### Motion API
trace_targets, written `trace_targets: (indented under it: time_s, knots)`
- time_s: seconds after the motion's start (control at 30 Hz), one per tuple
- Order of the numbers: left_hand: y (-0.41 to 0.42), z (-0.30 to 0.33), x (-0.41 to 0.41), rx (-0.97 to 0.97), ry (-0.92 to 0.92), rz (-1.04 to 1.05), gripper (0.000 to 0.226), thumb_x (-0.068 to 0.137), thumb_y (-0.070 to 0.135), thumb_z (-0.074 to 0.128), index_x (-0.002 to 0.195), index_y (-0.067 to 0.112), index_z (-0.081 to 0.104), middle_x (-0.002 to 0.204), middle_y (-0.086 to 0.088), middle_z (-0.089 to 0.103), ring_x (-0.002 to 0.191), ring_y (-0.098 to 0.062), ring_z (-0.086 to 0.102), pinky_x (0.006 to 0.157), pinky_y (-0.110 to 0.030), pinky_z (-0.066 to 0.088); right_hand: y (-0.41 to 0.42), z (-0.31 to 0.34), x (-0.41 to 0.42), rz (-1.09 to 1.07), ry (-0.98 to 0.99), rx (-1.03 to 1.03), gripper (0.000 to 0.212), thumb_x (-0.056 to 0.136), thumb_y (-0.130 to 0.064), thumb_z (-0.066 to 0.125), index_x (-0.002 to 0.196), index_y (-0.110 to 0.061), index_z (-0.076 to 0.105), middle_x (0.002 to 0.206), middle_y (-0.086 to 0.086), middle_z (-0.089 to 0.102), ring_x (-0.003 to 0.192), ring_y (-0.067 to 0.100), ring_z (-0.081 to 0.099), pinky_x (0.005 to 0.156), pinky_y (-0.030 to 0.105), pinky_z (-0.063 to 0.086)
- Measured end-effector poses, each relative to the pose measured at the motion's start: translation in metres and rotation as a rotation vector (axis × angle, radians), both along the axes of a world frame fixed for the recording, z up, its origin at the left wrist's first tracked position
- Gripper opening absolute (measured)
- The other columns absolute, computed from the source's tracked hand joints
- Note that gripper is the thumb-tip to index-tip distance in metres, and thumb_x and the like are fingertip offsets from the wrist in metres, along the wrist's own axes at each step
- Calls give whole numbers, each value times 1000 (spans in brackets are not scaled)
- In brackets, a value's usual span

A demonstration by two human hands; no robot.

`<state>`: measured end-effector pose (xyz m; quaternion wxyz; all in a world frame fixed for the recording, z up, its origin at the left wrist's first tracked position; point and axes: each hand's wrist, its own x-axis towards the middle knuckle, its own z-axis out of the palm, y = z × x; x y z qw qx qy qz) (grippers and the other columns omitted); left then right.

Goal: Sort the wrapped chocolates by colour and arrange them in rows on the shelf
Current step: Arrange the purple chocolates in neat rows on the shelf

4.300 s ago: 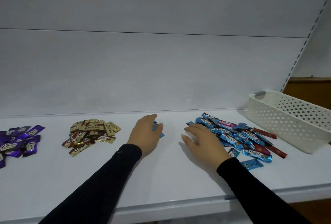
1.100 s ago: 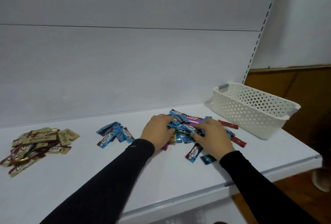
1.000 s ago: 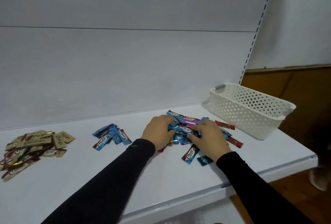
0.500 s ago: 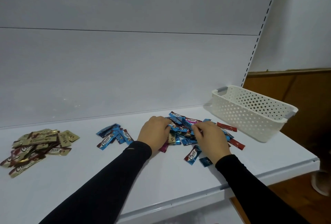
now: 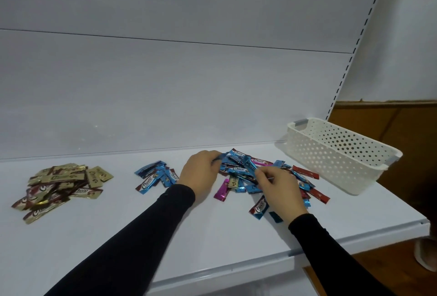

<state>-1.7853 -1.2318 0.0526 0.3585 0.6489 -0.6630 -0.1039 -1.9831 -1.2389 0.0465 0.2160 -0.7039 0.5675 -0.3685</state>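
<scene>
Digging through mixed pile (image 5: 250,172): left hand (image 5: 201,172) curled on blue wrappers, right hand (image 5: 279,187) pinching one. Light, slippery foil; we'd pinch crimped ends.

Gold chocolates (image 5: 61,185): loose heap, shelf (image 5: 212,236) far left. Blue chocolates (image 5: 156,176): small sorted cluster, left of centre. Mixed pile (image 5: 250,172): mostly blue, some magenta and red wrappers, overlapping, right of centre; few strays at front edge.
</scene>
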Motion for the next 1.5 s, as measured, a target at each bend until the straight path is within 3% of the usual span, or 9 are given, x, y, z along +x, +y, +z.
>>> trace_targets:
  time_s: [0.17, 0.27, 0.4, 0.47, 0.63, 0.8, 1.03, 1.27, 1.5]
  knots:
    - [32, -5, 56, 2, 68, 147, 24, 100, 19, 49, 77, 20, 49, 71, 2, 56, 65, -17, 51, 55, -26, 35, 10, 3, 38, 150, 11, -24, 14, 96, -19, 58, 91, -17, 72, 79, -5, 69, 74, 6, 61, 69, 26, 47]
    - [48, -11, 88, -5, 51, 225, 19, 97, 16, 53, 79, 18, 58, 72, 2, 61, 70, -21, 57, 62, -34, 44, 12, 2, 67, 228, 53, -70, 15, 95, -16, 58, 86, -16, 71, 72, -9, 63, 67, 1, 57, 62, 15, 39]
    - [61, -16, 113, -47, -94, 276, 21, 99, 14, 50, 89, 18, 67, 79, 1, 65, 74, -17, 56, 61, -31, 40, 11, -4, 109, 274, 210, -115, 23, 94, -16, 53, 75, -15, 64, 73, 2, 54, 71, 15, 47, 63, 30, 32]
    - [63, -21, 121, -49, -160, 218, 21, 98, 10, 51, 98, 12, 72, 84, -5, 69, 76, -23, 58, 66, -35, 45, 12, -5, 128, 285, 264, -109, 29, 94, -14, 48, 65, -19, 50, 73, 1, 46, 71, 16, 43, 60, 29, 26]
    - [71, -27, 129, -34, -172, 100, 24, 91, 5, 48, 93, 12, 71, 88, -3, 68, 73, -21, 57, 64, -29, 40, 17, -11, 148, 355, 439, -86, 27, 95, -21, 44, 70, -14, 50, 76, 2, 47, 74, 20, 46, 63, 32, 30]
    - [71, -21, 120, 0, -120, 133, 20, 94, 12, 52, 98, 4, 70, 96, -7, 70, 83, -24, 60, 76, -43, 52, 15, -5, 120, 314, 361, -83, 33, 99, -29, 48, 123, -14, 66, 117, 4, 62, 114, 21, 52, 95, 29, 38]
    - [66, -11, 54, 46, -93, -24, 37, 100, 25, 53, 135, 16, 59, 136, 1, 59, 130, -17, 47, 109, -29, 36, 24, 1, 44, 203, 329, -118, 32, 97, -32, 57, 124, -19, 67, 118, -1, 61, 113, 16, 54, 89, 22, 36]
    - [71, -10, -32, 72, -223, -214, 36, 100, 40, 52, 129, 21, 63, 124, 0, 63, 119, -23, 52, 98, -34, 40, 46, -5, -46, 61, 345, -101, 32, 94, -33, 63, 123, -21, 67, 117, -3, 60, 113, 15, 53, 84, 14, 29]
    - [68, -15, -88, 119, -385, -105, 36, 98, 49, 51, 104, 16, 65, 107, -5, 58, 105, -23, 52, 82, -34, 39, 57, -11, -75, 24, 500, 18, 34, 93, -44, 61, 124, -31, 65, 119, -4, 46, 118, 16, 37, 99, 25, 29]
